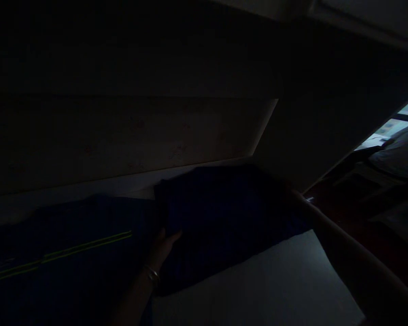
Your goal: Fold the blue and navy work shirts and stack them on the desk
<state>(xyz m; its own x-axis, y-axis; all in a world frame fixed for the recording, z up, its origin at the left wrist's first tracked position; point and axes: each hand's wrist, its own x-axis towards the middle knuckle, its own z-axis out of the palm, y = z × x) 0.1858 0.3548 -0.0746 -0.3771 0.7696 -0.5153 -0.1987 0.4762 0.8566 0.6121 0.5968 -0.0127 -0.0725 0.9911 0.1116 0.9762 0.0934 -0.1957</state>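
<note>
Left grip (162, 251) on blue cloth (214, 208), striped garment (98, 262) beside, both inside compartment (258, 290)

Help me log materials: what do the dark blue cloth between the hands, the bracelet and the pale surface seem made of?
Dark blue cloth: matt fabric, from its soft edge; too dim for fibre.
Bracelet: probably polished metal, given its glints.
Pale surface: smooth, perhaps laminate or painted board, from its even sheen.

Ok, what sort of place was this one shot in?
Too dark to be certain, but it looks like the inside of a wardrobe or cupboard: dark-blue cloth lies on a pale shelf-like surface, with an upright side panel at the right.
</note>
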